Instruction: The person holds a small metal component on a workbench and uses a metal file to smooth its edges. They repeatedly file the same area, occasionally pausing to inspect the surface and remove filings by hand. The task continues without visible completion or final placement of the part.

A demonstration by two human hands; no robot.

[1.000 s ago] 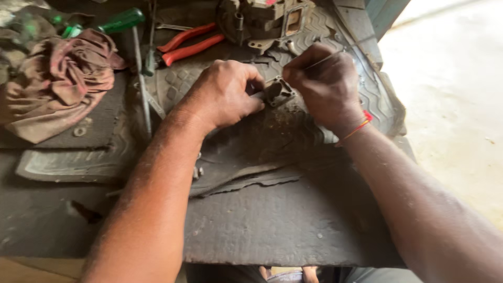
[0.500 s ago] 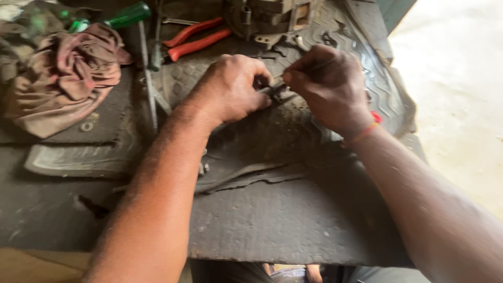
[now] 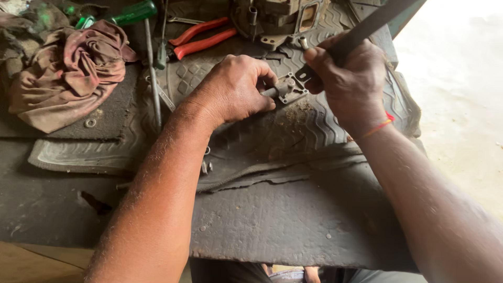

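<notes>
My left hand [image 3: 233,89] grips a small grey metal part [image 3: 287,88] by its stub and holds it just above a ribbed black rubber mat [image 3: 293,136]. My right hand [image 3: 350,78] is closed on a long dark flat tool [image 3: 367,29] that slants up to the right. The tool's lower tip meets the upper right edge of the metal part. A red thread circles my right wrist. The two hands are close, with the part between them.
Red-handled pliers [image 3: 201,39] and a green-handled screwdriver [image 3: 137,13] lie at the back. A dirty reddish rag [image 3: 68,73] is bunched at the left. A grimy metal engine piece [image 3: 277,18] stands behind my hands. A small washer [image 3: 90,123] rests on the mat. Pale concrete floor [image 3: 461,105] lies to the right.
My right hand has lifted and tilted, so the long dark tool now shows above it. The view has shifted slightly. My left hand still holds the part.
</notes>
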